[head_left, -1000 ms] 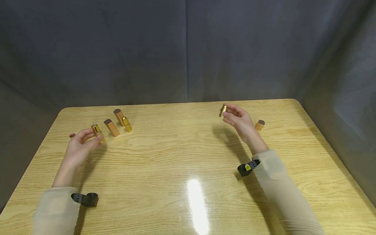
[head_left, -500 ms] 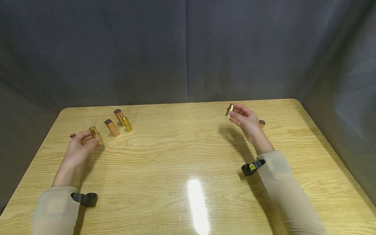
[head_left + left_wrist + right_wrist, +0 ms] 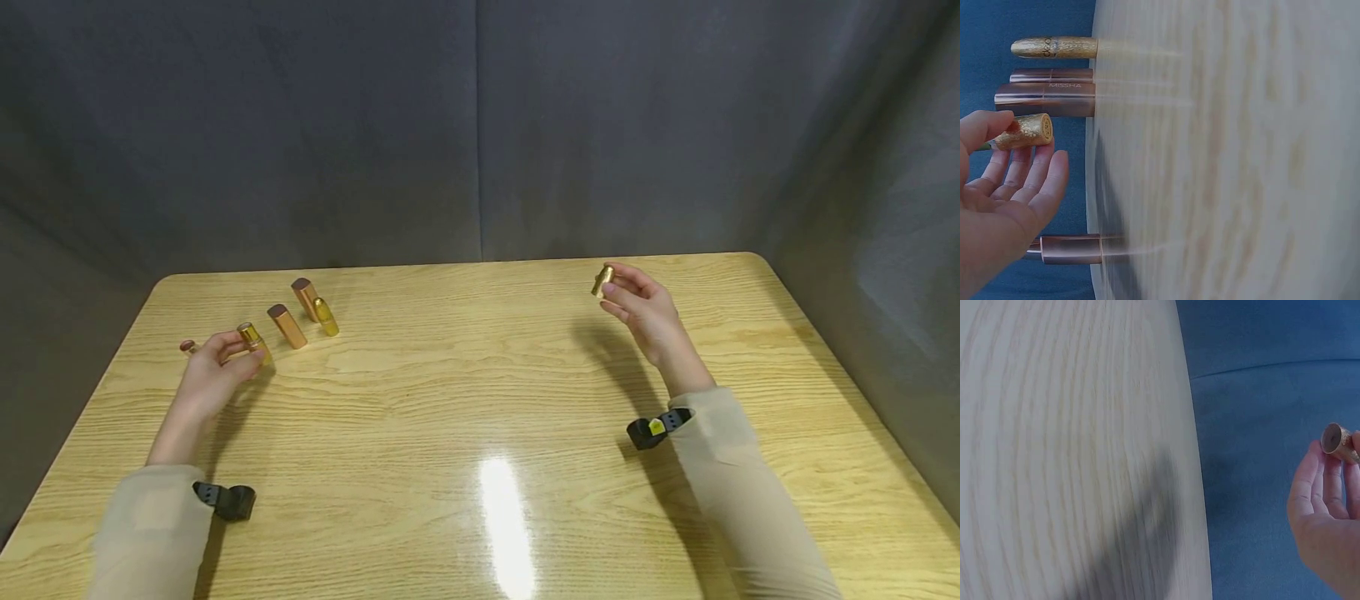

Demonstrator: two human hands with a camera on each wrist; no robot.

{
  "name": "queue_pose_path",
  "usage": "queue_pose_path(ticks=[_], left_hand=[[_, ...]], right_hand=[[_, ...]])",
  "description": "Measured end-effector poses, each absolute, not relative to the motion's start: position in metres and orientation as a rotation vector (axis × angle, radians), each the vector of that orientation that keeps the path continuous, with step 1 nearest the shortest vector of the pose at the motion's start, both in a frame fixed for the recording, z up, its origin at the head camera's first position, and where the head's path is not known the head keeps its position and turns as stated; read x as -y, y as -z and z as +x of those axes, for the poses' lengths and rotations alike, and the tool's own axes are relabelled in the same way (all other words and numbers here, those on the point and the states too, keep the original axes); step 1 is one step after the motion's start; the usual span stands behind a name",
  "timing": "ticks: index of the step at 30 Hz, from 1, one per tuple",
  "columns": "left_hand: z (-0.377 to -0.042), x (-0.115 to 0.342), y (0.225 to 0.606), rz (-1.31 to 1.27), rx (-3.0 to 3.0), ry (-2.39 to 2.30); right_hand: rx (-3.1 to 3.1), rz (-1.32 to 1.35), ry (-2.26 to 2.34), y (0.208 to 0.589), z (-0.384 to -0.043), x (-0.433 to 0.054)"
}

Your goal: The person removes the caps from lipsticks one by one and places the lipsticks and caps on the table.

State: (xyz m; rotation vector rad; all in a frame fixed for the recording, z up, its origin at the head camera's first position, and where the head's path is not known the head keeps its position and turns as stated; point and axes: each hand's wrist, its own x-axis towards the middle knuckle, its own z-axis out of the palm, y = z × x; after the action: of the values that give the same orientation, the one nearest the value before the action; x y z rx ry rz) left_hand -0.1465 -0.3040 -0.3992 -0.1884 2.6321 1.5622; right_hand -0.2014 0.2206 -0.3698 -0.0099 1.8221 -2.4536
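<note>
My left hand (image 3: 212, 381) pinches a gold lipstick tube (image 3: 1030, 130) between thumb and fingers, above the table. Its shiny uncapped end points up in the head view, and its textured base faces the table in the left wrist view. At the far right, my right hand (image 3: 654, 327) holds a gold lipstick cap (image 3: 602, 282) in the air. The cap's hollow end (image 3: 1332, 438) shows in the right wrist view. Just behind the left hand stands a rose-gold lipstick (image 3: 1072, 249), mostly hidden in the head view.
On the wooden table (image 3: 420, 400), two rose-gold lipsticks (image 3: 287, 326) (image 3: 303, 298) and a gold lipstick (image 3: 326, 317) stand upright right of the left hand. A dark curtain (image 3: 480, 133) hangs behind the table's far edge.
My right hand has moved to the right with the cap, now covering the rose-gold piece seen behind it earlier. My left hand has shifted slightly right, still holding the lipstick tube.
</note>
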Motion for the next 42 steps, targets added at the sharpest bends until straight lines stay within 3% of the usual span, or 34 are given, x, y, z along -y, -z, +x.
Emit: queue_pose_path(ticks=[42], left_hand=[[-0.154, 0.309, 0.405, -0.244, -2.560, -1.353]], right_hand=[[-1.596, -0.080, 2.704, 0.359, -0.192, -0.280]])
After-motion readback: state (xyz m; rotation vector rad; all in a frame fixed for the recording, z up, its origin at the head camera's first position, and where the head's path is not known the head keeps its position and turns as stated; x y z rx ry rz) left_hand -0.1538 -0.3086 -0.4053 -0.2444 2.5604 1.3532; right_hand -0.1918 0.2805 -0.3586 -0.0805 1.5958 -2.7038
